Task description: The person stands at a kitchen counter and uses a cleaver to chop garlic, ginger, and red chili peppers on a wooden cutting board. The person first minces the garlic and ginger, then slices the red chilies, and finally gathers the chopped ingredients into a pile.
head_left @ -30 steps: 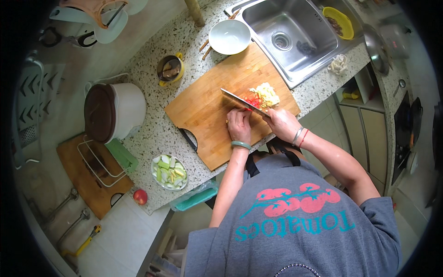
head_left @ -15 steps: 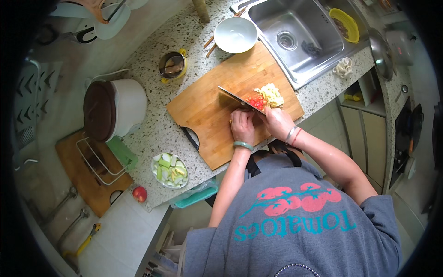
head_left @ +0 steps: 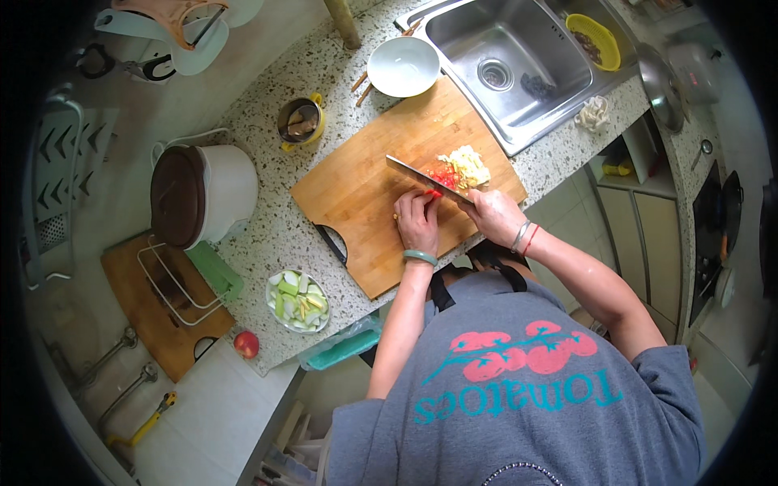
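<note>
A large wooden cutting board (head_left: pixel 348 174) lies before me on the speckled counter. My right hand (head_left: pixel 496 215) grips a broad-bladed kitchen knife (head_left: pixel 417 173), whose blade slants toward the far left across the board. On the near side of the blade, my left hand (head_left: pixel 417 223) has its fingers bent down around a small piece of red pepper (head_left: pixel 436 193), which sits close against the steel. Past the blade lie chopped red pepper (head_left: pixel 445 175) and a pile of pale yellow minced pieces (head_left: pixel 466 166), side by side. The handle is mostly covered by my right hand.
A white bowl (head_left: pixel 403 66) stands at the board's far edge, beside a steel sink (head_left: pixel 519 121). To the left are a yellow-handled cup (head_left: pixel 301 121), a brown-lidded cooker (head_left: pixel 212 190), a bowl of cut green vegetables (head_left: pixel 297 300) and a red fruit (head_left: pixel 246 344).
The red pepper piece now shows between my left fingertips and the blade. My left fingers have shifted slightly, and the knife sits a little differently. The whole view has moved slightly.
</note>
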`<state>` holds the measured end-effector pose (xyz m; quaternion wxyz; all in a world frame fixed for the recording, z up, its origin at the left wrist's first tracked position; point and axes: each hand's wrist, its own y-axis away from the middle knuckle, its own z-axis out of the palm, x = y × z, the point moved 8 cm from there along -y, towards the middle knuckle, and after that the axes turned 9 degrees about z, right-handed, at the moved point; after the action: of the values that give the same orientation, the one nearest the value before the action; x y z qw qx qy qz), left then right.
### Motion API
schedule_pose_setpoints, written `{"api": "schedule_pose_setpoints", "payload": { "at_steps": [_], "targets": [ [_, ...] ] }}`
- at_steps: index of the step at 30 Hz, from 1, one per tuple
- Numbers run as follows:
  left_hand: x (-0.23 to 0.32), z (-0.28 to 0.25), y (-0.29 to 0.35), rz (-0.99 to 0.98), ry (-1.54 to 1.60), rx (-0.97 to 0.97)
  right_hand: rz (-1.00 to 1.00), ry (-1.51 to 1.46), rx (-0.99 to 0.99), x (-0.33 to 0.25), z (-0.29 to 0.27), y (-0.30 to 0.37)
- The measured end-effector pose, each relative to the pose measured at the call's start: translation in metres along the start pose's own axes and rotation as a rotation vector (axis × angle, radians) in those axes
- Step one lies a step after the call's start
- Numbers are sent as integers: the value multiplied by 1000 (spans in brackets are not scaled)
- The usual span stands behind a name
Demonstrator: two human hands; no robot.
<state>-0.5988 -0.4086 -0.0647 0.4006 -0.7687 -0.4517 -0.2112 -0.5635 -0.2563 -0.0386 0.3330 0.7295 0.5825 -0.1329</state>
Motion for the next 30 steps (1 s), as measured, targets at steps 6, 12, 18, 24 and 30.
{"api": "schedule_pose_setpoints", "payload": {
  "at_steps": [6, 12, 18, 24, 30],
  "targets": [
    [-3, 1, 0, 3, 2, 39, 25, 160, -26, -6, 0, 6],
    [2, -1, -2, -16, 27, 68, 23, 214, -66, -7, -2, 0],
    [-6, 5, 1, -22, -6, 15, 59, 156, -53, -11, 21, -25],
    [1, -1, -5, -12, -22, 32, -38, 4, 39, -9, 4, -26],
    [2, -4, -3, -32, 3, 57, -17, 124, -8, -12, -10, -7]
  ]
}}
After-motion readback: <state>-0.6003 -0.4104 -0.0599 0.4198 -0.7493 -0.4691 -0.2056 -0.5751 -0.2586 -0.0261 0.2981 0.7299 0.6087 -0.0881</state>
